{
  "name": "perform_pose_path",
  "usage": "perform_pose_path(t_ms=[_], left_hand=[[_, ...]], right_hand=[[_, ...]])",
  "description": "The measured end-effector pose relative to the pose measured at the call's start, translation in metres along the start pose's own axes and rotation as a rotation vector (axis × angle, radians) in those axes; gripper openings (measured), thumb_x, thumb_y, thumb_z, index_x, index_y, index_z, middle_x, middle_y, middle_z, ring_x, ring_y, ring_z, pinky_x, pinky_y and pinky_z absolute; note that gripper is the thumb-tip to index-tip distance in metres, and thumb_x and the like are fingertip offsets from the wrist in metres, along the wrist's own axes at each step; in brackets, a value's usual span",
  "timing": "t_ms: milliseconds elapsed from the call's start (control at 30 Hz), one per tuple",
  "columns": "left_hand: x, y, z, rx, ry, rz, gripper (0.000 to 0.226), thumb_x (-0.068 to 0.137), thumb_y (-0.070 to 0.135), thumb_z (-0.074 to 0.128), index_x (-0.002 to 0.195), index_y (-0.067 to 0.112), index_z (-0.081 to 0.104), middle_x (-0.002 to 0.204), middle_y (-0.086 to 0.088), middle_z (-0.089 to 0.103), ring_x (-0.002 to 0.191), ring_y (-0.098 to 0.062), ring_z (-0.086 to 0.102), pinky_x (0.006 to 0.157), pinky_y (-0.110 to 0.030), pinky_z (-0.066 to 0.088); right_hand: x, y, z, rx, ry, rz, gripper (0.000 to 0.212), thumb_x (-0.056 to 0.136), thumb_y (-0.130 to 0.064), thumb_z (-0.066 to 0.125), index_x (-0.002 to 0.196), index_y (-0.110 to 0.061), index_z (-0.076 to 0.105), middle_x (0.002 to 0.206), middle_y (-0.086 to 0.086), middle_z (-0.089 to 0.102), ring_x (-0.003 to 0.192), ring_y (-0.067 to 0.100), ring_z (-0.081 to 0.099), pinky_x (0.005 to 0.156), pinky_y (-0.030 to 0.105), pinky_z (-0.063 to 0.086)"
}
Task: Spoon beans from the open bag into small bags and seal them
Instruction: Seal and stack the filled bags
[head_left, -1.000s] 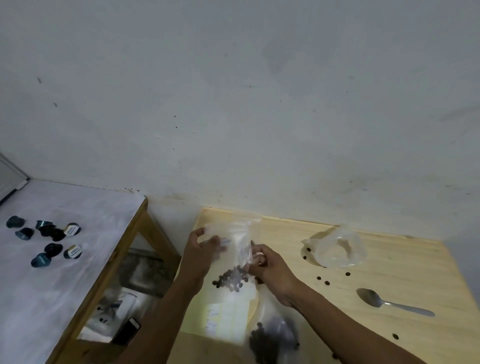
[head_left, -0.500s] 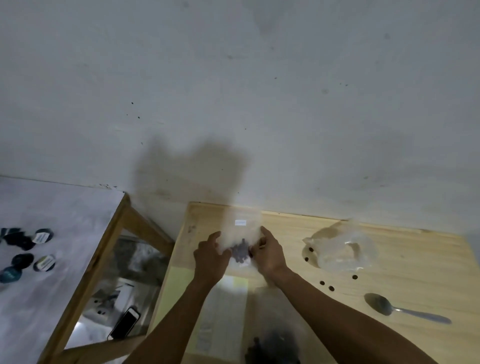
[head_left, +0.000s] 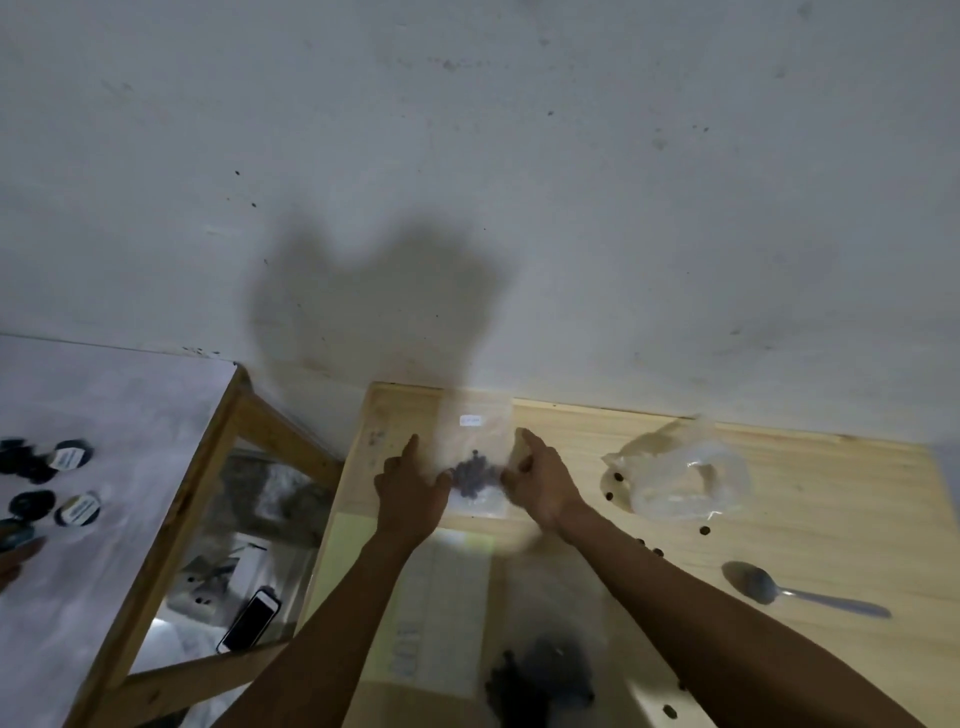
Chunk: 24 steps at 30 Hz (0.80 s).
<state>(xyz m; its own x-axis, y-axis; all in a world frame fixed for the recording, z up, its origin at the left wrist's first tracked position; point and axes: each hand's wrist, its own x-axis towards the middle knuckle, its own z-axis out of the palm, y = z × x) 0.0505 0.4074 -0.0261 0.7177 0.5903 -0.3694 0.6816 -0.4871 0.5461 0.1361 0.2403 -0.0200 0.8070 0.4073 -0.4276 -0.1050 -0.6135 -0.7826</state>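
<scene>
Head view, small bag (head_left: 475, 457) holding beans (head_left: 471, 475)

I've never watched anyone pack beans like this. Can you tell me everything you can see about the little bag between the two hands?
The small bag is a clear, thin plastic pouch lying flat on the wooden table near the wall. A small white label sits near its far end, and a dark cluster of beans is gathered toward its near end. The left hand touches its left edge and the right hand its right edge. Whether it is sealed cannot be told.
</scene>
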Motion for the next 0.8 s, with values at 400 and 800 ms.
perform_pose_path(t_ms=[400, 800], left_hand=[[-0.104, -0.013, 0.018, -0.059, -0.398, 0.278, 0.033, 0.093, 0.031, 0.059, 0.125, 0.029, 0.052, 0.105, 0.002, 0.066, 0.094, -0.012, 0.063, 0.086, -0.028, 0.051], [-0.145, -0.008, 0.039, -0.139, -0.433, 0.206, 0.036, 0.089, 0.021, 0.062, 0.123, 0.025, 0.051, 0.088, 0.001, 0.062, 0.070, -0.010, 0.059, 0.063, -0.017, 0.047]], right_hand=[[-0.123, 0.042, -0.058, -0.429, 0.007, -0.020, 0.022, 0.091, -0.035, 0.062, 0.108, -0.021, 0.060, 0.096, -0.002, 0.058, 0.083, 0.014, 0.056, 0.073, 0.026, 0.044], [-0.157, 0.064, -0.043, -0.319, -0.012, 0.197, 0.025, 0.083, -0.018, 0.069, 0.106, -0.017, 0.060, 0.095, 0.000, 0.059, 0.079, 0.014, 0.056, 0.060, 0.020, 0.042]])
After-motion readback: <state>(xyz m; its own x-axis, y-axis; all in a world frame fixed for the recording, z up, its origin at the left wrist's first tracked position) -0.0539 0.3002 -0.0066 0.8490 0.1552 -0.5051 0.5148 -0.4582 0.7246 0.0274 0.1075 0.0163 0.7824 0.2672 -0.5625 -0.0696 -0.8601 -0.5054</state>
